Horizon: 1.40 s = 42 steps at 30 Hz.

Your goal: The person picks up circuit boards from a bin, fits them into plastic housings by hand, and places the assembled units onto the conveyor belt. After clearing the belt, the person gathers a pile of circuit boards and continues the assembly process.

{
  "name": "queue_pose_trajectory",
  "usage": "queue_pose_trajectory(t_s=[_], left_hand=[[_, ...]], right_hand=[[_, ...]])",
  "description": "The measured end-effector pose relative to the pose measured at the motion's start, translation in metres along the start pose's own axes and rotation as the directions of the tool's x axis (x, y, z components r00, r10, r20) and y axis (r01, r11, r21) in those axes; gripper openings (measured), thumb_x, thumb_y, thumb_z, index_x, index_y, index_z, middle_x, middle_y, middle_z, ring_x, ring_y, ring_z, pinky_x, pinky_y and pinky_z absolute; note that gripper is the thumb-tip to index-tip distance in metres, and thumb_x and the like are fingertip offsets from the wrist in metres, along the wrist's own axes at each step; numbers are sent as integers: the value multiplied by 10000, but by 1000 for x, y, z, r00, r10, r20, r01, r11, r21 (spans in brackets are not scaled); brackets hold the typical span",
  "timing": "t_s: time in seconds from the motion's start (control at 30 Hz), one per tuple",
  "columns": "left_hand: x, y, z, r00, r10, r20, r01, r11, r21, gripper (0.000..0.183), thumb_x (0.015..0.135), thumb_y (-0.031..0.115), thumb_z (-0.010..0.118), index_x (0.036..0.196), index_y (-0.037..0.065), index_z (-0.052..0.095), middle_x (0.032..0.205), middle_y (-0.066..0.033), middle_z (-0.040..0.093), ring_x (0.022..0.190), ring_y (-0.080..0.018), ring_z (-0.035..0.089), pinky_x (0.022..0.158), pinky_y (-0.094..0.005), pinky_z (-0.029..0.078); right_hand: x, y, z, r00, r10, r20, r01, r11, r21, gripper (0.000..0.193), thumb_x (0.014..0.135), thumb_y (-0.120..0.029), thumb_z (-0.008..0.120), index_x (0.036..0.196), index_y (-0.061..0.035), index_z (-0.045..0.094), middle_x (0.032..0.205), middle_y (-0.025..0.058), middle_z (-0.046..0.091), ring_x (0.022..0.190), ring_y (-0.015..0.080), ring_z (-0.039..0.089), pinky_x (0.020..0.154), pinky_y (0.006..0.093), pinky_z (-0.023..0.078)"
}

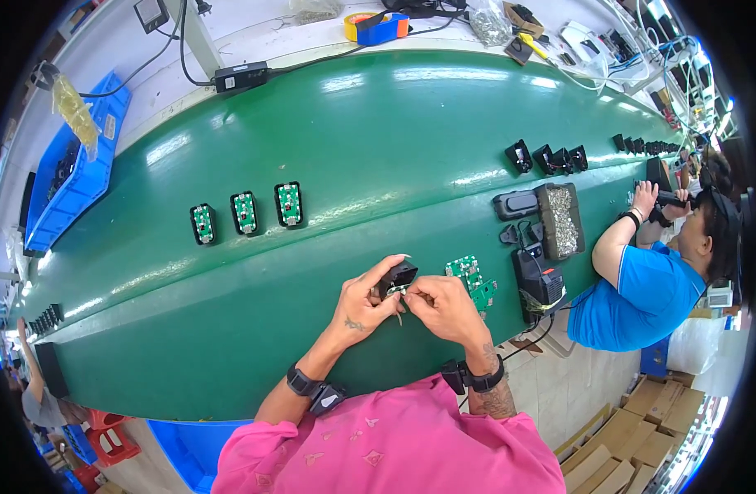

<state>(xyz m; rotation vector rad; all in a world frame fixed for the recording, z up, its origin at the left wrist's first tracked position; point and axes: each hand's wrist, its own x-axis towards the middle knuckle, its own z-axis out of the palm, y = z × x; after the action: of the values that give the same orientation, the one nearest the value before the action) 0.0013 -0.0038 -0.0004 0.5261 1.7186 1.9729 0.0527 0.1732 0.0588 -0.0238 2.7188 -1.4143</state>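
My left hand (pixel 361 303) is closed around a small black plastic housing (pixel 401 274), held a little above the green work surface. Against the housing's near edge, the fingers of my right hand (pixel 445 308) are pinched together at a small pale green-and-white part (pixel 397 290), perhaps a circuit board end or wires; my fingers hide most of it. Just beyond my right hand lie several loose green circuit boards (pixel 463 267). Farther left stand three black housings with green boards in them: one housing (pixel 203 224), another housing (pixel 244 213) and a third housing (pixel 288 204).
To the right sit a black boxy device (pixel 540 280) with a cable, a dark tray of small metallic bits (pixel 562 221) and several black housings (pixel 519 156). A co-worker in a blue shirt (pixel 654 284) works at far right. A blue crate (pixel 86 185) stands at far left.
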Motion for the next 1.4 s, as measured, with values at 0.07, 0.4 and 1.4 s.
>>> queue_pose_trajectory(t_s=[0.07, 0.4, 1.4], left_hand=[[2, 3, 6, 1000, 4, -18, -4, 1000, 7, 588, 850, -84, 618, 1409, 68, 515, 1068, -98, 665, 811, -108, 682, 675, -253, 582], [-8, 11, -20, 969, -6, -247, -27, 991, -130, 626, 913, 62, 574, 1504, 120, 377, 1252, -132, 631, 820, -138, 677, 728, -319, 592], [-21, 12, -43, 948, 264, -178, -245, 962, 124, 420, 809, -11, 587, 1222, 67, 597, 1033, -189, 644, 1006, -381, 606, 853, -439, 483]], right_hand=[[0, 2, -1, 1000, 23, -14, -23, 1000, -11, 103, 860, -60, 601, 800, 18, 633, 734, 172, 645, 646, 328, 645, 576, 393, 494], [15, -41, 45, 961, 42, -274, -90, 982, -164, 184, 922, -126, 604, 832, 29, 644, 727, 152, 622, 627, 256, 591, 600, 397, 469], [42, -18, 53, 997, -53, -64, 57, 996, 72, 329, 1037, -235, 535, 770, -43, 523, 612, -40, 445, 516, 55, 411, 444, 242, 302]])
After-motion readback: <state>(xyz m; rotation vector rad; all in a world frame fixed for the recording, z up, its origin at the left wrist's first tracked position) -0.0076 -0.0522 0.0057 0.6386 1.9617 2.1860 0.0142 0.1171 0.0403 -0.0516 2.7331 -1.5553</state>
